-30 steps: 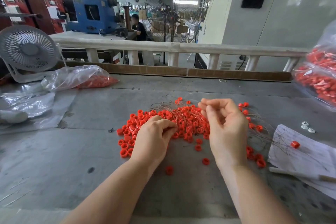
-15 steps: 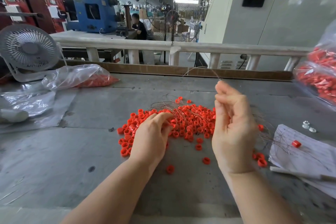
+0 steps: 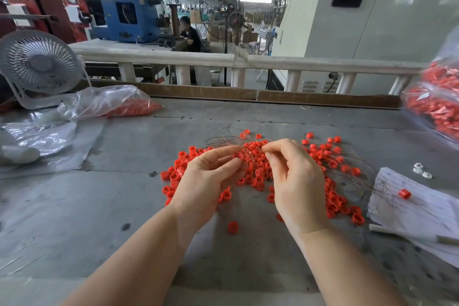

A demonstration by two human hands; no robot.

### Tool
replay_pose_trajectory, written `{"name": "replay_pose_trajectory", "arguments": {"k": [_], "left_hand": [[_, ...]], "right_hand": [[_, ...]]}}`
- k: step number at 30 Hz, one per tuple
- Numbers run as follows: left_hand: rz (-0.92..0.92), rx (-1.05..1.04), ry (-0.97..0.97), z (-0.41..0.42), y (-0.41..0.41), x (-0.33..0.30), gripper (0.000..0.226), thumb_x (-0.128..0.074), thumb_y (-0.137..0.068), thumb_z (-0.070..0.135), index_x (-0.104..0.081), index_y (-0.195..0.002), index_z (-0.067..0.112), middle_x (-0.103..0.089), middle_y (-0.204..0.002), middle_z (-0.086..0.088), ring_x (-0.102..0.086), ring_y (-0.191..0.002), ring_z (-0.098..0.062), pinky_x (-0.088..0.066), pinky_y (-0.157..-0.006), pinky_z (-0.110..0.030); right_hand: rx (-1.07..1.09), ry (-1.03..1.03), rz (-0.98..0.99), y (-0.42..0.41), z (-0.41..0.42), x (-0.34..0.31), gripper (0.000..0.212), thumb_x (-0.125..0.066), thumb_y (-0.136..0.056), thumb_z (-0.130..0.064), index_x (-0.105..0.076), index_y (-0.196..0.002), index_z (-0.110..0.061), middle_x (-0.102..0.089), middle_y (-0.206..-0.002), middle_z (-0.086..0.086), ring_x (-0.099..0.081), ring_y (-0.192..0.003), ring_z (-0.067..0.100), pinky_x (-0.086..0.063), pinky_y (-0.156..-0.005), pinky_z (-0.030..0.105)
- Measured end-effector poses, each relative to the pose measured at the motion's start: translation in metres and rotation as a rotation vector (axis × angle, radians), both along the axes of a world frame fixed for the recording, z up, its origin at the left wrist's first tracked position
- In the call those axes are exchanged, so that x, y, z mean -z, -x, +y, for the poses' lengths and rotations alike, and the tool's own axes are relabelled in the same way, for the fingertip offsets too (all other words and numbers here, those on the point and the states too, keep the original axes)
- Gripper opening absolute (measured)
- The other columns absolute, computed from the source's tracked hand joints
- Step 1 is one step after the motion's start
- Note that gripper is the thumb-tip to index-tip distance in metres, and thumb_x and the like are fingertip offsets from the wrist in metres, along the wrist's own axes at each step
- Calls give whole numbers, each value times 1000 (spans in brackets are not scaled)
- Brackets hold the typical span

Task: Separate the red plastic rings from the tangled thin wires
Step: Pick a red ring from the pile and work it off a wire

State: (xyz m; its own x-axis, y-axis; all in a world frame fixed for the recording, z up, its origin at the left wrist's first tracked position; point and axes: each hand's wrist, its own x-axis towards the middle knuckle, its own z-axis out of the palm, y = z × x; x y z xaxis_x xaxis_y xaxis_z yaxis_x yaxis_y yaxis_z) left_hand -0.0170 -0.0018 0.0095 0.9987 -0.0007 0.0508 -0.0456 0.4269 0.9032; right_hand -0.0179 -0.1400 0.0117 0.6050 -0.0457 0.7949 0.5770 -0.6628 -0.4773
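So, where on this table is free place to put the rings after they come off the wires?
Bare grey table lies left of the ring pile, below the clear bag of red parts, and along the near edge around both forearms. The far strip before the brown board is also bare. Crowded: right of the pile, where thin wires reach the paper sheet.

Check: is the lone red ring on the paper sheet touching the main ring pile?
Apart. The head view shows the lone red ring on the paper sheet, bare paper separating it from the ring pile.
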Motion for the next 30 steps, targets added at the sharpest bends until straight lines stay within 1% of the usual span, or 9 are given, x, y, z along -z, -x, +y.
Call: {"name": "replay_pose_trajectory", "arguments": {"k": [3,6,10,14,17,20,26,28,30], "left_hand": [[0,56,26,-1,1,0,21,-62,-74,4,-77,-79,18,-70,-73,-3,-68,-69,-9,-55,-63,-17],[-16,90,33,-1,1,0,21,-64,-68,10,-78,-81,20,-70,-73,-3,-68,-68,-8,-54,-62,-16],[-17,72,51,-2,2,1,20,-66,-65,6,-75,-79,16,-70,-72,-4,-68,-68,-10,-54,-61,-17],[-26,60,60,-2,3,2,21,-66,-61,2,-76,-75,15,-70,-71,-3,-69,-70,-10,-56,-65,-18],[-31,71,43,-4,3,1,24,-63,-68,-3,-77,-77,15,-71,-72,-4,-69,-70,-10,-55,-66,-17],[-21,83,58,-4,3,1,28,-57,-78,-10,-73,-84,12,-71,-73,-4,-70,-71,-10,-55,-65,-17],[-19,104,98,-4,3,0,21,-64,-65,2,-74,-82,11,-72,-76,-6,-70,-71,-12,-55,-62,-18],[-19,103,100,-3,3,0,21,-64,-65,2,-73,-82,11,-71,-76,-6,-70,-71,-12,-55,-62,-18],[-22,100,90,-3,3,0,22,-62,-73,-2,-72,-87,10,-71,-75,-5,-70,-71,-11,-55,-63,-17]], "right_hand": [[3,20,-22,1,0,0,8,-62,-86,-4,-69,-88,-4,-67,-83,4,-63,-82,24,-49,-74,35],[-8,38,-26,0,-1,1,9,-62,-85,-3,-70,-88,-4,-66,-82,5,-62,-82,25,-47,-76,35],[-11,61,-21,-1,-1,2,10,-61,-85,-4,-72,-87,-5,-67,-81,5,-61,-80,25,-44,-77,32],[-27,64,19,-1,0,2,10,-63,-84,-2,-72,-86,-6,-67,-82,4,-60,-83,24,-43,-79,30],[-32,46,57,-1,0,2,11,-63,-84,1,-72,-87,-6,-66,-84,4,-60,-85,24,-43,-80,29],[-29,32,72,-2,0,2,13,-63,-85,3,-71,-87,-6,-66,-85,4,-60,-86,24,-44,-80,29],[-35,28,75,-2,0,2,13,-62,-85,3,-71,-87,-6,-66,-85,3,-60,-86,23,-44,-80,30],[-34,26,73,-2,0,2,13,-63,-84,3,-71,-87,-7,-65,-84,3,-60,-86,23,-44,-80,30],[-31,26,61,-1,0,2,13,-64,-84,3,-72,-86,-7,-66,-83,3,-61,-85,23,-44,-80,30]]}}
